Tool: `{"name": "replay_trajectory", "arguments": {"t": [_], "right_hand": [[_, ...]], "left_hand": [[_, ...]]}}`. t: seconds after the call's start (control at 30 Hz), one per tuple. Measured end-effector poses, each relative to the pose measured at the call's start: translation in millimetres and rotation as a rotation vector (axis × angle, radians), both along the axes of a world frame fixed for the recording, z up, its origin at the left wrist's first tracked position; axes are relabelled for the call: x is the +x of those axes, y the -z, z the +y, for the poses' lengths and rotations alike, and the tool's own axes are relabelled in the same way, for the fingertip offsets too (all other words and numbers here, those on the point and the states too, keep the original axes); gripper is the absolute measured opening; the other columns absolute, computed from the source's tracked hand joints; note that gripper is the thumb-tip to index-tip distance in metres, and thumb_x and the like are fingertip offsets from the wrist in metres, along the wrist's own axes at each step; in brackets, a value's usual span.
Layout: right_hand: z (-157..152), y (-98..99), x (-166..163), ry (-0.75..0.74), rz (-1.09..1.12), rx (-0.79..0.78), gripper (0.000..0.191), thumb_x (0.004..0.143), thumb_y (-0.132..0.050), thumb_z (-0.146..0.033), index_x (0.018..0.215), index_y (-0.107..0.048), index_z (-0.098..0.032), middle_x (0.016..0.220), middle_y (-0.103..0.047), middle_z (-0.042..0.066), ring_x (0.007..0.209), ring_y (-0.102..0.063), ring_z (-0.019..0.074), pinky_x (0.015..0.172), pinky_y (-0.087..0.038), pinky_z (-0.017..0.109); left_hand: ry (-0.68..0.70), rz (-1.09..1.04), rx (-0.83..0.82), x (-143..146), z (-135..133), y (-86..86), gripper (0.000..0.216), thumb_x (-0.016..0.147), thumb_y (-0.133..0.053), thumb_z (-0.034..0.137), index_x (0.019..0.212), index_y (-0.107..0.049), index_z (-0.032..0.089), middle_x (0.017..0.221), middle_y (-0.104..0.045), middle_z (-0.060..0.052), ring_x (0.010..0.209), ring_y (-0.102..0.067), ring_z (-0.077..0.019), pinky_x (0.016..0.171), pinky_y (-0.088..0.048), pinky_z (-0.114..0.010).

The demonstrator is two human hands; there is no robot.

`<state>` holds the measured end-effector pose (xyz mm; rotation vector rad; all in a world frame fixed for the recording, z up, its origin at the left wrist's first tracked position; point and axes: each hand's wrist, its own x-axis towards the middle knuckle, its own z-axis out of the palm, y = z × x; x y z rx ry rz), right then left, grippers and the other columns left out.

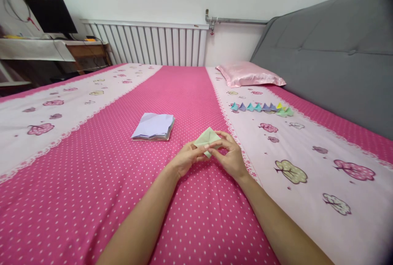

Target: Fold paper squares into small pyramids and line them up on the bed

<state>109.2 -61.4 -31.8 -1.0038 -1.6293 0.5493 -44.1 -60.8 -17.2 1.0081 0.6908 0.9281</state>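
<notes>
Between my two hands is a pale green folded paper (208,137), held just above the pink dotted bedspread with one corner pointing away from me. My left hand (188,156) pinches its left side, thumb on top and fingers beneath. From the right, my right hand (229,153) grips the paper's other side with thumb and fingers, covering part of it. Left of my hands lies a stack of square paper sheets (153,125), a lavender one on top. Farther off to the right, several small folded paper pieces (258,108) in blue, purple, yellow and green stand in a row.
A pink satin pillow (249,73) lies at the far right against the grey padded headboard (331,48). Beyond the bed stand a white radiator (159,44) and, at left, a desk (37,49) with a black monitor (52,15).
</notes>
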Motion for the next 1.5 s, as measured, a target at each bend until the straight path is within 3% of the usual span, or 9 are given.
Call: {"name": "replay_trajectory", "arguments": {"t": [0.13, 0.27, 0.4, 0.53, 0.7, 0.93, 1.27, 1.5], "right_hand": [[0.1, 2.3, -2.6, -0.007, 0.056, -0.021, 0.008, 0.07, -0.063, -0.028, 0.073, -0.061, -0.02, 0.111, -0.054, 0.007, 0.089, -0.058, 0.018, 0.069, -0.05, 0.03], [2.3, 5.3, -4.4, 0.051, 0.23, -0.115, 0.028, 0.066, -0.067, -0.029, 0.086, -0.049, -0.021, 0.087, -0.06, 0.003, 0.065, -0.058, 0.0131, 0.058, -0.048, 0.026], [2.1, 5.3, -3.1, 0.024, 0.253, -0.206, 0.03, 0.069, -0.064, -0.031, 0.094, -0.052, -0.019, 0.074, -0.064, 0.002, 0.063, -0.059, 0.0148, 0.058, -0.047, 0.026], [0.1, 3.5, -1.4, 0.012, 0.122, -0.211, 0.016, 0.072, -0.059, -0.031, 0.075, -0.063, -0.016, 0.069, -0.065, 0.003, 0.058, -0.058, 0.0153, 0.055, -0.045, 0.026], [0.3, 2.9, -1.4, 0.027, 0.09, -0.201, 0.013, 0.07, -0.057, -0.028, 0.068, -0.063, -0.016, 0.061, -0.062, 0.0, 0.053, -0.054, 0.014, 0.052, -0.043, 0.024], [0.9, 3.5, -1.8, 0.059, 0.066, -0.192, 0.01, 0.064, -0.057, -0.024, 0.059, -0.06, -0.017, 0.051, -0.054, -0.004, 0.048, -0.048, 0.0109, 0.047, -0.037, 0.021], [2.9, 4.5, 0.1, 0.111, 0.135, -0.258, 0.009, 0.062, -0.057, -0.022, 0.062, -0.064, -0.017, 0.053, -0.059, -0.001, 0.048, -0.051, 0.0127, 0.048, -0.041, 0.023], [3.9, 0.2, 5.3, 0.142, 0.156, -0.273, 0.011, 0.061, -0.06, -0.025, 0.059, -0.064, -0.016, 0.054, -0.062, 0.0, 0.05, -0.055, 0.0139, 0.051, -0.043, 0.024]], "left_hand": [[-0.181, 0.036, 0.069, 4.4, 2.6, 8.6, 0.037, 0.065, -0.07, 0.033, 0.093, -0.067, 0.01, 0.091, -0.067, -0.01, 0.079, -0.059, -0.0158, 0.072, -0.043, -0.025], [-0.297, 0.054, 0.079, 5.8, 5.8, 12.8, 0.035, 0.06, -0.074, 0.034, 0.085, -0.069, 0.01, 0.083, -0.069, -0.009, 0.068, -0.058, -0.0134, 0.065, -0.042, -0.024], [-0.298, 0.081, 0.092, 6.3, 4.5, 11.5, 0.033, 0.059, -0.075, 0.033, 0.084, -0.07, 0.011, 0.08, -0.069, -0.007, 0.068, -0.058, -0.0132, 0.068, -0.042, -0.025], [-0.328, 0.187, 0.152, 8.1, 3.1, 10.9, 0.029, 0.058, -0.074, 0.033, 0.075, -0.071, 0.01, 0.067, -0.066, -0.005, 0.059, -0.053, -0.0113, 0.06, -0.039, -0.023], [-0.396, 0.341, 0.227, 9.7, 3.1, 9.5, 0.031, 0.053, -0.075, 0.039, 0.054, -0.066, 0.009, 0.047, -0.053, 0.0, 0.046, -0.041, -0.0078, 0.046, -0.028, -0.021], [-0.372, 0.393, 0.275, 9.2, 2.4, 8.6, 0.027, 0.057, -0.072, 0.037, 0.06, -0.069, 0.01, 0.048, -0.054, 0.0, 0.047, -0.042, -0.0086, 0.047, -0.029, -0.022], [-0.419, 0.38, 0.242, 7.3, 2.1, 6.3, 0.024, 0.057, -0.072, 0.032, 0.051, -0.064, 0.01, 0.046, -0.051, 0.001, 0.045, -0.039, -0.0067, 0.046, -0.027, -0.021], [-0.433, 0.341, 0.189, 3.3, 5.3, 7.4, 0.024, 0.055, -0.074, 0.032, 0.06, -0.068, 0.009, 0.052, -0.058, -0.001, 0.048, -0.046, -0.0088, 0.05, -0.033, -0.022]]}}
